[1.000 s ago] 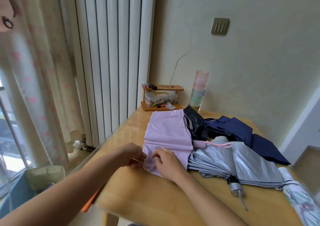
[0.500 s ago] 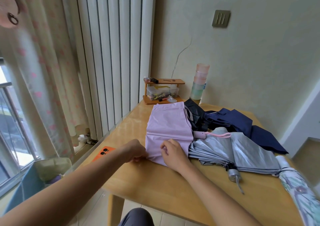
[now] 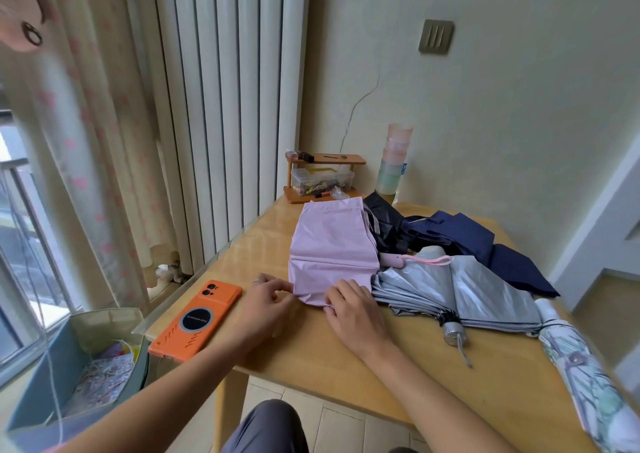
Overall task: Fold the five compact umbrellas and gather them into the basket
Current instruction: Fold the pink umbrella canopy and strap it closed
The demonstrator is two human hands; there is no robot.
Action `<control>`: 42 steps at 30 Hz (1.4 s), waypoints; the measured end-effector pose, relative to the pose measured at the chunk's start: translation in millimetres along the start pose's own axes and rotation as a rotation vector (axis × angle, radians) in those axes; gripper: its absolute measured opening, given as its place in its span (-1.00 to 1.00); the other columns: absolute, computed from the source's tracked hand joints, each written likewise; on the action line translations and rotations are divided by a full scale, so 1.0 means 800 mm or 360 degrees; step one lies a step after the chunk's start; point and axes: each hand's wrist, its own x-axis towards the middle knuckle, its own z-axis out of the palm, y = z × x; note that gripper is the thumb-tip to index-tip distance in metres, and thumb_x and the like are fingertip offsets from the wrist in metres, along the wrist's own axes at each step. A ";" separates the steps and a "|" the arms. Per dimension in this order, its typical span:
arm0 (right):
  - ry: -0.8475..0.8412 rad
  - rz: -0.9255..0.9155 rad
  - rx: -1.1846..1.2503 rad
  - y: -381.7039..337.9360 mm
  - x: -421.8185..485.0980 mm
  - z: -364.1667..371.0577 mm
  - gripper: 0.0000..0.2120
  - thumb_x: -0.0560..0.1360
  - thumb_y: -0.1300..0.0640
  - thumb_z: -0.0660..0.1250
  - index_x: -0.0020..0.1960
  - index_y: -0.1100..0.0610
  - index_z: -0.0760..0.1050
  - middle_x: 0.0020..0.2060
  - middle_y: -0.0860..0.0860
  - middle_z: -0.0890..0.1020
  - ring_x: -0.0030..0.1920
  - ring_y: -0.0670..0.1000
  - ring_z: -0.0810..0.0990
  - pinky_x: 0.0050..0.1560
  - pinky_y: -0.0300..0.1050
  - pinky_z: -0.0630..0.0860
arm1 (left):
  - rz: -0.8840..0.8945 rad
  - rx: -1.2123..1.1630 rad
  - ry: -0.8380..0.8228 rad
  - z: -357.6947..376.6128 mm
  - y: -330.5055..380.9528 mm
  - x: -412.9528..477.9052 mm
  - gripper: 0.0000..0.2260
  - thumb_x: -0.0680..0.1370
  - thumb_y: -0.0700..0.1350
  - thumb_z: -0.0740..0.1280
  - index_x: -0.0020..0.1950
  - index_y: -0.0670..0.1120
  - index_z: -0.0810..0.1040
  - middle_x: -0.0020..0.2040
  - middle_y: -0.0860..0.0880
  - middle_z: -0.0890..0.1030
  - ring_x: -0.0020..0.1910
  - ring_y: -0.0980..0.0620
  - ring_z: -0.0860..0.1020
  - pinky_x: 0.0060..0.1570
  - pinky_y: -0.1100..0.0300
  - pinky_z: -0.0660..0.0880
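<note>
A lilac umbrella [image 3: 332,244] lies flattened on the wooden table [image 3: 398,369], its pink handle [image 3: 391,259] pointing right. My left hand [image 3: 268,296] pinches the near left corner of its fabric. My right hand [image 3: 349,305] pinches the near edge beside it. To the right lie a silver umbrella [image 3: 460,289], a navy umbrella [image 3: 485,244] and a black one [image 3: 384,224]. A white floral umbrella [image 3: 588,376] lies rolled at the table's right edge. A blue basket [image 3: 52,376] stands on the floor to the left.
An orange phone [image 3: 197,317] lies near the table's left front corner. At the back stand a small wooden shelf with a clear box [image 3: 322,178] and a stack of pastel cups [image 3: 394,161]. A radiator and curtain line the left wall.
The view has tilted down, bringing the phone, the basket and my lap into sight. Both hands stay on the lilac umbrella's near edge, with the fabric drawn slightly together.
</note>
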 end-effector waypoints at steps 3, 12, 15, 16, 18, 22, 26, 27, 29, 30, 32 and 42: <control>0.0023 0.0021 0.0016 -0.003 -0.008 0.000 -0.89 0.43 0.18 0.38 -0.15 0.07 0.45 -0.21 -0.02 0.48 -0.17 0.08 0.48 -0.19 -0.03 0.46 | 0.0062 -0.0013 0.0097 0.004 -0.005 -0.003 -0.95 0.54 0.00 0.47 -0.10 0.06 0.69 0.02 0.06 0.48 -0.11 0.08 0.53 -0.07 0.25 0.47; -0.0033 0.0078 0.0159 0.004 -0.022 -0.010 -0.76 0.35 0.31 0.41 -0.12 0.04 0.45 -0.20 -0.06 0.50 -0.16 0.04 0.50 -0.15 -0.06 0.49 | 0.0032 0.0063 0.0236 0.010 -0.012 0.003 -0.85 0.56 -0.05 0.41 -0.20 -0.03 0.67 -0.03 0.06 0.50 -0.09 0.06 0.56 0.03 0.10 0.52; -0.0039 0.0004 0.0064 0.005 -0.028 -0.015 -0.79 0.36 0.29 0.41 -0.13 0.05 0.45 -0.22 -0.04 0.48 -0.18 0.06 0.49 -0.18 -0.05 0.48 | 0.0080 0.0166 0.0228 0.014 -0.012 0.003 -0.86 0.56 -0.07 0.43 -0.16 -0.08 0.69 -0.04 0.04 0.47 -0.04 0.04 0.52 0.08 0.14 0.46; -0.0037 -0.0015 0.0025 0.005 -0.029 -0.017 -0.81 0.37 0.27 0.41 -0.14 0.05 0.45 -0.22 -0.04 0.48 -0.18 0.07 0.48 -0.18 -0.05 0.46 | 0.0094 0.0194 0.0241 0.015 -0.013 0.004 -0.86 0.56 -0.08 0.43 -0.15 -0.10 0.70 -0.05 0.05 0.46 -0.02 0.02 0.51 0.09 0.14 0.45; -0.0044 -0.0025 -0.0053 0.006 -0.032 -0.022 -0.82 0.37 0.26 0.42 -0.14 0.06 0.46 -0.23 -0.03 0.47 -0.20 0.07 0.48 -0.19 -0.05 0.44 | 0.0097 0.0206 0.0266 0.016 -0.013 0.005 -0.85 0.56 -0.11 0.41 -0.16 -0.13 0.69 -0.08 0.08 0.44 -0.01 0.01 0.50 0.11 0.13 0.45; -0.0118 -0.0088 -0.0115 0.014 -0.037 -0.028 -0.71 0.30 0.37 0.44 -0.14 0.05 0.46 -0.24 -0.03 0.46 -0.22 0.06 0.46 -0.22 -0.08 0.40 | 0.0093 0.0249 0.0296 0.021 -0.016 0.003 -0.85 0.53 -0.17 0.39 -0.21 -0.17 0.67 -0.10 0.04 0.45 0.02 0.01 0.46 0.07 0.15 0.42; -0.0270 -0.0253 0.0003 0.023 -0.035 -0.036 -0.78 0.37 0.36 0.34 -0.11 0.07 0.47 -0.20 -0.03 0.43 -0.19 0.05 0.44 -0.26 -0.04 0.46 | 0.0106 0.0374 0.0319 0.026 -0.020 0.004 -0.86 0.51 -0.17 0.37 -0.23 -0.17 0.63 -0.06 -0.04 0.46 0.04 -0.06 0.43 0.08 0.11 0.38; -0.0330 -0.0261 0.0045 0.027 -0.035 -0.037 -0.80 0.40 0.33 0.31 -0.09 0.05 0.48 -0.18 -0.03 0.43 -0.18 0.05 0.44 -0.27 -0.01 0.48 | 0.0111 0.0414 0.0320 0.026 -0.022 0.004 -0.87 0.50 -0.16 0.36 -0.23 -0.16 0.62 -0.06 -0.05 0.46 0.04 -0.08 0.43 0.08 0.09 0.39; -0.0443 -0.0244 0.0127 0.034 -0.033 -0.043 -0.80 0.46 0.27 0.27 -0.04 -0.01 0.50 -0.14 -0.06 0.43 -0.16 0.03 0.44 -0.27 0.01 0.50 | 0.0123 0.0510 0.0314 0.028 -0.024 0.004 -0.87 0.49 -0.13 0.35 -0.22 -0.15 0.58 -0.05 -0.09 0.46 0.02 -0.13 0.43 0.09 0.03 0.41; -0.0485 -0.0246 0.0164 0.038 -0.033 -0.046 -0.79 0.47 0.25 0.25 -0.02 -0.04 0.51 -0.13 -0.07 0.44 -0.15 0.02 0.45 -0.25 0.00 0.49 | 0.0145 0.0556 0.0322 0.028 -0.023 0.003 -0.86 0.49 -0.11 0.31 -0.21 -0.15 0.55 -0.07 -0.12 0.48 0.00 -0.17 0.44 0.08 0.00 0.42; -0.0544 -0.0252 0.0246 0.043 -0.034 -0.053 -0.79 0.48 0.18 0.22 0.02 -0.04 0.55 -0.16 -0.09 0.47 -0.15 -0.01 0.46 -0.18 -0.08 0.48 | 0.0260 0.0664 0.0387 0.032 -0.020 0.003 -0.83 0.44 -0.07 0.22 -0.20 -0.17 0.49 -0.14 -0.17 0.50 -0.07 -0.23 0.46 -0.03 -0.05 0.47; -0.0300 0.0122 0.0300 0.047 -0.008 -0.038 -0.77 0.59 0.01 0.20 0.05 0.06 0.60 -0.04 -0.06 0.54 -0.01 0.01 0.51 0.02 -0.02 0.51 | 0.0661 0.0858 0.0008 0.041 -0.006 0.032 -0.38 0.53 0.07 -0.11 0.49 -0.07 0.43 0.52 -0.06 0.41 0.54 -0.04 0.32 0.46 0.09 0.14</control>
